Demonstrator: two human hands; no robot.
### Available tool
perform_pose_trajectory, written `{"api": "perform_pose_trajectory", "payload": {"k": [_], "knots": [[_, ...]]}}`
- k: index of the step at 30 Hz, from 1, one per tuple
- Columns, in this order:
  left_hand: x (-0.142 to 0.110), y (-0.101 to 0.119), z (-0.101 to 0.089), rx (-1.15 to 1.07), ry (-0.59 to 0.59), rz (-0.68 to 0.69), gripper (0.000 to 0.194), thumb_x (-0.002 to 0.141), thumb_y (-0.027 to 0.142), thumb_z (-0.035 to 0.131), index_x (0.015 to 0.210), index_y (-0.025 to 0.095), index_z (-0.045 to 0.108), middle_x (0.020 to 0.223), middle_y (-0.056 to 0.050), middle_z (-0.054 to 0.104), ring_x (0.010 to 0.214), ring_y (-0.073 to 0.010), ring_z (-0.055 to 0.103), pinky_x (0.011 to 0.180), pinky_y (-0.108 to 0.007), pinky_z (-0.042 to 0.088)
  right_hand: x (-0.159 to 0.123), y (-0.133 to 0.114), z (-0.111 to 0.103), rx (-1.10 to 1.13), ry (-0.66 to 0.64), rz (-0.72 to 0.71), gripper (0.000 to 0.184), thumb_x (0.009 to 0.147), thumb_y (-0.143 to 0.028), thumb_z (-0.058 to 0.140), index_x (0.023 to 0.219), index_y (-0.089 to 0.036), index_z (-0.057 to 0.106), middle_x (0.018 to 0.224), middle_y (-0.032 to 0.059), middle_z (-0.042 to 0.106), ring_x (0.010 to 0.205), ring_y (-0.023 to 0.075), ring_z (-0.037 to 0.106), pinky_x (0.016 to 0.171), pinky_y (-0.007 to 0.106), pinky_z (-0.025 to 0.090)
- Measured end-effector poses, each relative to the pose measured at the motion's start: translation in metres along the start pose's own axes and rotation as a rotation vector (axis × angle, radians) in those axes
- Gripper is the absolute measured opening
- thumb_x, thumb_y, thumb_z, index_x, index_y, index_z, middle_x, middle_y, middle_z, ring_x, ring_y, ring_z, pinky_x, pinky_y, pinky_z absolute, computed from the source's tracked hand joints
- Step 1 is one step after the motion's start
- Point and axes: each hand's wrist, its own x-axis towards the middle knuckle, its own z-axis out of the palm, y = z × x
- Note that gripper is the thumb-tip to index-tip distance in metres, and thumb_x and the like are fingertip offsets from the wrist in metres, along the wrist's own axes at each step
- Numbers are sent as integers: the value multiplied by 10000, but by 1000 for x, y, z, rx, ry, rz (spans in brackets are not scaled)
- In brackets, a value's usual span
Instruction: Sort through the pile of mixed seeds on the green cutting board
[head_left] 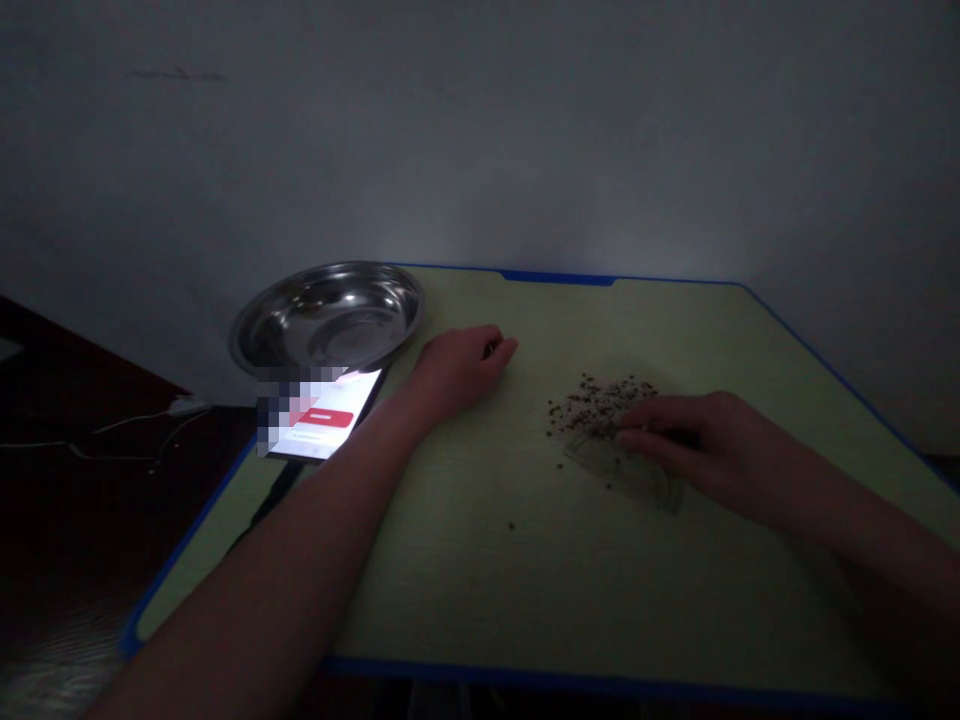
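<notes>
Here's our pale green desk with its blue edging (pixel 465 590), and up at its far left sits a wide, round, shiny metal basin (pixel 360 332). Beside it, we've got a lit phone with a white and red screen (pixel 322 440). Over to our right hand (pixel 705 435): thumb and forefinger close in at the heap, tips nearly meeting, though whether they pinch a grain, we can't tell! Our left hand (pixel 461 370) rests near the desk's middle, fingers curled, contents unclear. And the heap of small dark and whitish grains (pixel 592 408)? Right of centre, colours mingled; any separating looks slight, most of it apparently undone. Smallest of all, a lone dark grain (pixel 511 526) lies apart, nearer us.
</notes>
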Motion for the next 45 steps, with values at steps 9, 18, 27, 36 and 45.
{"api": "perform_pose_trajectory", "payload": {"k": [9,18,27,36,45], "knots": [[0,0,0,-1,13,19,373,927,427,371,829,186,638,773,-51,658,648,-162,534,585,-297,317,-4,-9,2,74,-40,-121,280,939,-411,488,858,-224,681,734,-13,677,625,125,589,571,258,433],[0,0,1,14,16,16,363,926,429,376,825,194,634,774,-48,658,662,-165,543,587,-298,317,-5,-20,13,71,-113,-121,275,948,-404,478,873,-234,680,749,-23,686,646,119,598,570,247,423],[0,-1,1,-2,6,11,366,921,440,372,847,203,640,758,-52,646,652,-175,529,606,-307,321,-9,-18,5,96,-115,-156,284,949,-402,482,846,-228,681,704,-24,664,607,107,575,556,236,410],[-1,2,-2,18,1,7,366,920,431,371,826,195,634,756,-48,650,639,-162,527,574,-295,307,-9,13,-14,56,-234,-129,295,924,-423,519,783,-213,669,655,-21,621,588,120,552,535,240,402],[0,0,0,43,9,15,376,928,440,363,852,204,646,789,-56,667,670,-171,544,596,-301,332,-16,5,-14,97,-280,-114,271,896,-425,546,792,-232,707,657,-13,642,595,134,574,515,250,402]]}}
